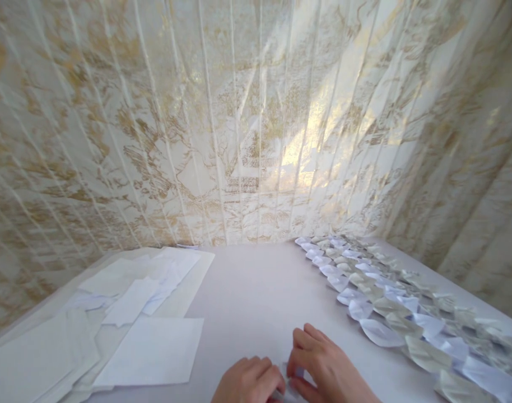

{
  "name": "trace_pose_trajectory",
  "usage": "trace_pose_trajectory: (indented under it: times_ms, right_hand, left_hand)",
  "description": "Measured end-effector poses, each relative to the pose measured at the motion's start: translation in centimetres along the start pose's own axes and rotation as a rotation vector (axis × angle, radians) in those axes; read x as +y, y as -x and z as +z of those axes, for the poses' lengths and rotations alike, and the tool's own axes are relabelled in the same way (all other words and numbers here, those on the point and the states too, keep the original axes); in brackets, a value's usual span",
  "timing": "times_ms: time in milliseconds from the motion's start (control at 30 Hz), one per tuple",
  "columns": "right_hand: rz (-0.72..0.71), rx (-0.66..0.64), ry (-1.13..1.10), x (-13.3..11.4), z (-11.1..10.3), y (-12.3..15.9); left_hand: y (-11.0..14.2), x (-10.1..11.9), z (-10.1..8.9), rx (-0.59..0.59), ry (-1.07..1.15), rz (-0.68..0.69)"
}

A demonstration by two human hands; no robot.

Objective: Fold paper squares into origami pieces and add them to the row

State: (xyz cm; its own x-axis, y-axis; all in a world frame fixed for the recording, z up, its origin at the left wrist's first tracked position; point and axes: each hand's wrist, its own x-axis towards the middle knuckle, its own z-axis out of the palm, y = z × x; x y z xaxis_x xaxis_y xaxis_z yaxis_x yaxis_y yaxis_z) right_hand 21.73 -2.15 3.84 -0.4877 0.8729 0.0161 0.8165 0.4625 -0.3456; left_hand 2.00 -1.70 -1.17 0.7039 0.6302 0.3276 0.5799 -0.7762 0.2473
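Observation:
At the bottom centre of the head view, both hands are closed around a small piece of white paper [284, 370] that looks bent or folded. Most of the paper is hidden by fingers and the lower frame edge. My left hand [250, 382], knuckles up with curled fingers, grips its left side. Thumb and bent fingers of my right hand [323, 361] pinch the right side. Left of my hands lies a flat white sheet of paper [153, 350]. To the right, rows of folded paper pieces [382, 332], some white and some greyish cream, run back along the table.
The pale table [247, 296] reaches back to a patterned gold-and-white curtain [222, 140]. Overlapping loose sheets and cut scraps [132, 302] cover its left side. A stack of cream paper [29, 352] lies at the front left corner. The curtain also hangs along the right side.

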Motion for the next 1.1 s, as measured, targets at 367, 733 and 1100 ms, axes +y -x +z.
trace_pose_trajectory:
  times_ms: [367,733,1100]
  right_hand:
    - [-0.049,-0.003,-0.166,1.2,0.1,1.3]
    - [0.152,0.139,-0.272,1.6,-1.5,1.6]
    - [0.124,-0.032,-0.001,-0.1,0.5,0.0]
  left_hand:
    - [0.2,0.5,-0.9,-0.046,-0.031,-0.045]
    - [0.1,0.6,-0.3,0.063,-0.135,0.058]
    - [0.0,0.9,-0.1,0.157,-0.167,0.144]
